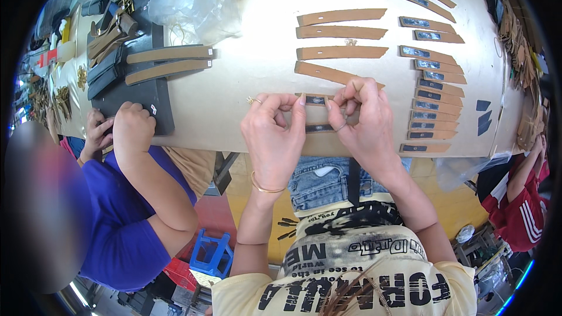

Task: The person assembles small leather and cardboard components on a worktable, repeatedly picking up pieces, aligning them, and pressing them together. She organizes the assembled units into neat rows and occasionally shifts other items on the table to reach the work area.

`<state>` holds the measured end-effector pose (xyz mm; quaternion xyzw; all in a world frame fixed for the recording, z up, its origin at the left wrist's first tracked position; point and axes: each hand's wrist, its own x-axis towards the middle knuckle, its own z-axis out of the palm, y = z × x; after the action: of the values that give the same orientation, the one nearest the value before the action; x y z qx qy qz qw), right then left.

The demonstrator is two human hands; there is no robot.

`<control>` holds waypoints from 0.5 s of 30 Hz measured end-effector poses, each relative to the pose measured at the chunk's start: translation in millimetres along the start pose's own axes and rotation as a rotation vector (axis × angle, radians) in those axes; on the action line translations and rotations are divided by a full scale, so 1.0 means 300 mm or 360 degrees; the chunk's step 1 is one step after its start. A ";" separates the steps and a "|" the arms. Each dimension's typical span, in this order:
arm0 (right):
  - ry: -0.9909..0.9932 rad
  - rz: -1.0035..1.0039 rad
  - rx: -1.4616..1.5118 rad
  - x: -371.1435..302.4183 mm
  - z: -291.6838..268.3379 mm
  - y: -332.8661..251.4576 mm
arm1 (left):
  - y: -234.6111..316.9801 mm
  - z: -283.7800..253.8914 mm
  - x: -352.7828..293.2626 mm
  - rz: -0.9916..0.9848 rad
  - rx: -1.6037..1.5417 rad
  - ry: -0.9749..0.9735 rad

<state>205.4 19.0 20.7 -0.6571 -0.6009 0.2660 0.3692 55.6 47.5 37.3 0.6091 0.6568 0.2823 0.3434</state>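
Note:
Near the table's front edge, my left hand (272, 134) and my right hand (367, 120) pinch a short brown leather strip with a black patch (316, 100) between thumbs and fingers, one hand at each side of the patch. Just below it lies another patched strip (319, 129), its right part hidden by my right hand. Beyond my hands, several plain brown strips (342, 52) with a small slot lie in a column; the nearest one (319, 71) slants down behind my right fingers. To the right runs a longer column of strips with dark patches (430, 98) at their left ends.
Small black patches (483, 118) lie near the table's right edge. A clear plastic bag (196, 3) sits at the far left. A co-worker in blue (140, 199) works at a black board (155, 96) with brown strips (170, 54). Another person in red (524, 210) is at right.

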 end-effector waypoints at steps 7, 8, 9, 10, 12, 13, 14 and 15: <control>0.0017 -0.0025 -0.0058 0.004 0.001 -0.007 | -0.001 0.001 -0.006 0.0032 0.0093 0.0006; 0.0029 -0.0040 -0.0080 0.004 0.003 -0.009 | -0.006 0.001 -0.012 0.0041 0.0104 0.0025; 0.0015 -0.0048 -0.0124 0.002 0.004 -0.012 | -0.012 0.006 -0.020 0.0043 0.0062 0.0083; 0.0003 -0.0057 -0.0169 -0.001 0.005 -0.014 | -0.019 0.013 -0.029 0.0070 0.0018 0.0162; 0.0011 -0.0144 -0.0345 -0.008 0.009 -0.014 | -0.039 0.021 -0.049 0.0297 0.0239 0.0204; 0.0025 -0.0221 -0.0475 -0.012 0.014 -0.012 | -0.049 0.017 -0.063 0.0489 0.0507 0.0168; 0.0029 -0.0291 -0.0601 -0.021 0.018 -0.012 | -0.059 0.014 -0.078 0.0697 0.0777 0.0144; 0.0030 -0.0354 -0.0707 -0.031 0.022 -0.012 | -0.067 0.020 -0.089 0.0664 0.0795 0.0137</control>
<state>196.9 11.0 18.9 -0.6544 -0.7099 0.0787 0.2483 48.6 18.7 20.6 0.7834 0.5807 0.2024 0.0901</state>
